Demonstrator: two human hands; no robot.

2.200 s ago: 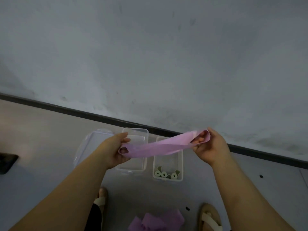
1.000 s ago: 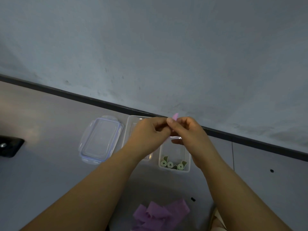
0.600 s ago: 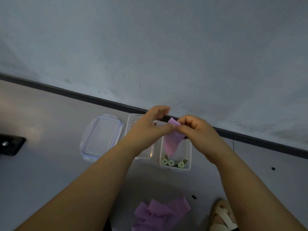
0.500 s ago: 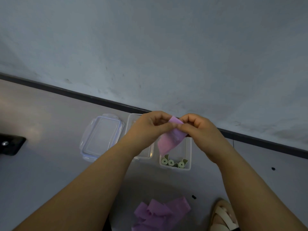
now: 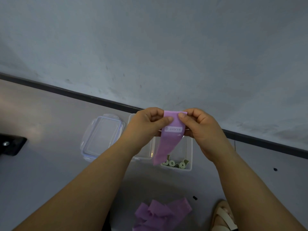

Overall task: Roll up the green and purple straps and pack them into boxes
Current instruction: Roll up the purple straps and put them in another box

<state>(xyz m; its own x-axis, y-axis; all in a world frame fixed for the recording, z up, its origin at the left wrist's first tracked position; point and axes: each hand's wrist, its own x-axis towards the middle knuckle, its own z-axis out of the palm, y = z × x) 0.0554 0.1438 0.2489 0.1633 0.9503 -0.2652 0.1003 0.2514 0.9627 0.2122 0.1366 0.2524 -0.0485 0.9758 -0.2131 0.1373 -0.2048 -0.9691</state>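
Fingers (image 5: 166, 120) of the left hand (image 5: 146, 125) and the right hand (image 5: 201, 129) pinched the top end of a long, flat purple elastic strap (image 5: 168, 142), thumbs in front and the other fingers curled behind it. The strap hung in the air over the boxes. Its long axis ran from the hands downward and slightly leftward, and its free end pointed down, in front of the boxes' near rims. A white printed label (image 5: 173, 129) crossed it just below the thumbs.

Behind stood a grey wall (image 5: 150, 47), meeting the grey floor (image 5: 50, 172) at a black skirting strip (image 5: 66, 92). On the floor lay a clear rectangular plastic lid (image 5: 101, 135) with blue-tinted edges. Just right of it sat a clear plastic box (image 5: 145, 155), mostly hidden by the left arm, its contents not readable. Beside that was a second clear plastic box (image 5: 189, 147) holding small rolled green straps (image 5: 175, 163) along its near wall. Nearer the person lay a loose heap of purple straps (image 5: 161, 214), a foot in a cream sandal (image 5: 224, 217), and, far left, a dark flat object (image 5: 11, 144).
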